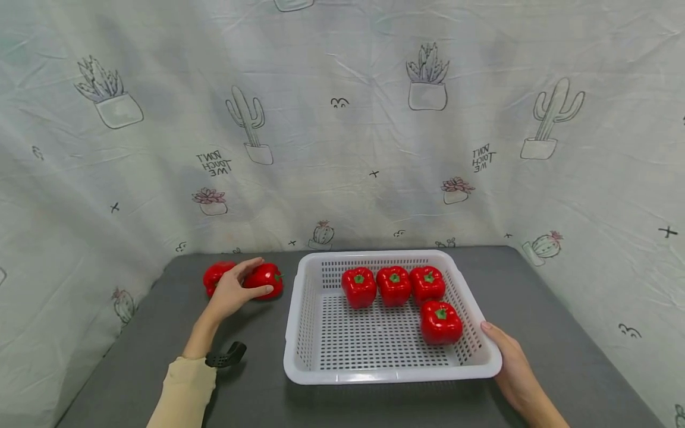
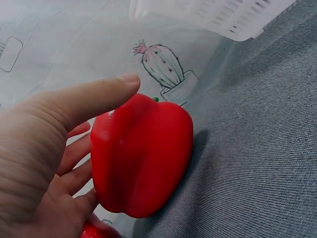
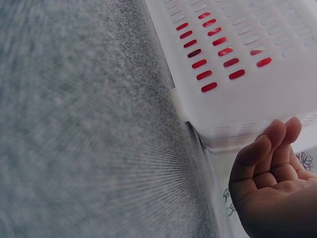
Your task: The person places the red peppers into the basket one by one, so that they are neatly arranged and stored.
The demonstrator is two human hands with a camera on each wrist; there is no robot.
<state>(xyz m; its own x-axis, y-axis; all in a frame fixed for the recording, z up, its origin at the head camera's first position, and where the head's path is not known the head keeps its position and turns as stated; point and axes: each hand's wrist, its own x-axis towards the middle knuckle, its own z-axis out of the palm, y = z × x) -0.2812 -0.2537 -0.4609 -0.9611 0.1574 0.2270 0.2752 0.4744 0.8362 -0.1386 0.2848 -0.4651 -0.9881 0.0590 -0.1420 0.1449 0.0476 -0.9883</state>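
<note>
My left hand [image 1: 231,292] spans a red bell pepper [image 1: 263,280] that lies on its side, green stem to the right. In the left wrist view the thumb lies along one side of this pepper [image 2: 143,158] and the fingers reach behind it. Another red bell pepper [image 1: 216,274] sits just left, partly covered by the hand. At the right, my right hand [image 1: 515,364] holds the side of a white perforated plastic basket [image 1: 374,375], thumb at the rim. In the right wrist view its fingertips curl against the outer wall [image 3: 237,109].
Inside the basket stand several red bell peppers, among them one at the front right [image 1: 441,323] and one in the back row [image 1: 359,287]. A dark grey cloth [image 1: 257,392] covers the table. A curtain [image 1: 332,137] with cactus drawings hangs behind and at both sides.
</note>
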